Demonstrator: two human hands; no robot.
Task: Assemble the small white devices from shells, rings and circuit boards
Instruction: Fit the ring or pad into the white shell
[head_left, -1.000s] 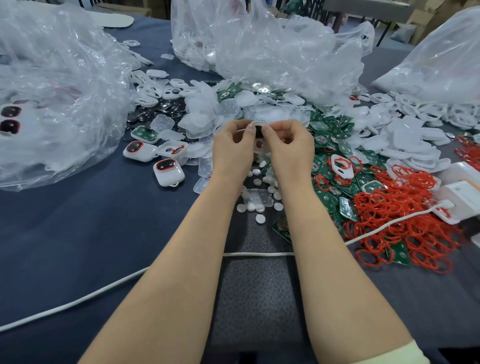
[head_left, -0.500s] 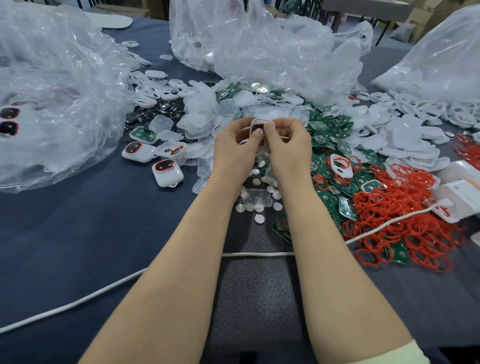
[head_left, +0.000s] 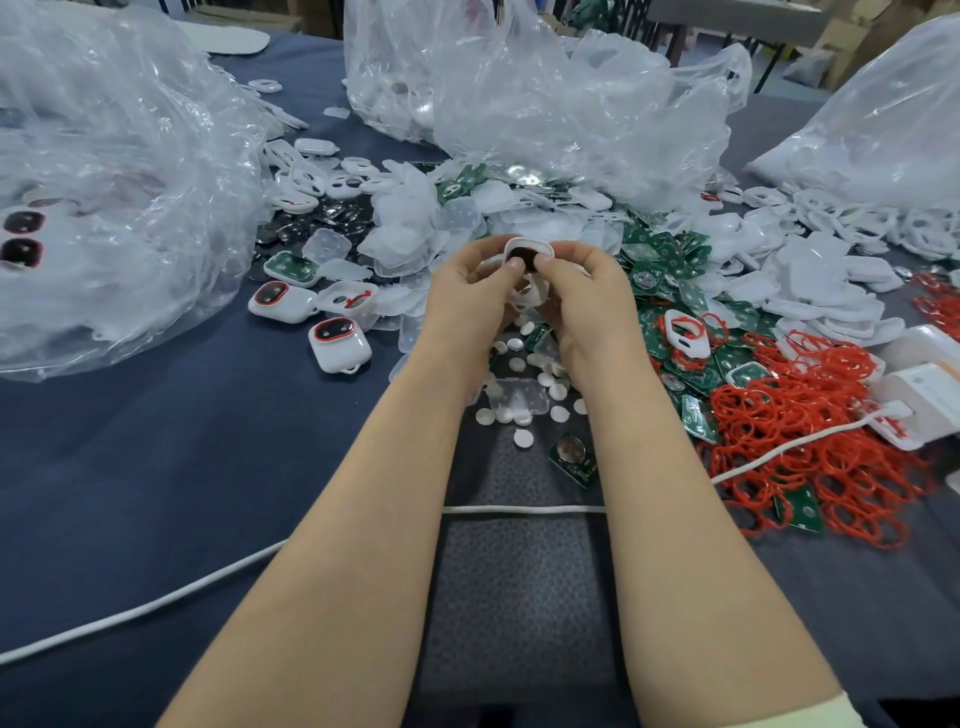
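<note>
Both your hands are curled around one white shell (head_left: 527, 249), held up above the bench (head_left: 156, 441). Your left hand (head_left: 467, 301) pinches its left side and your right hand (head_left: 587, 306) its right side. Your thumbs meet on the dark round part in its middle. Just on your side of the shell, white discs (head_left: 519, 410) lie scattered under your wrists. To the right of the shell lie green circuit boards (head_left: 670, 291), and beyond them a heap of red rings (head_left: 831, 447). To its left sit two finished devices (head_left: 337, 345). A second ago the shell showed you only a thin edge. Now its face is tipped toward you and the dark middle shows. Your hands have kept their place.
</note>
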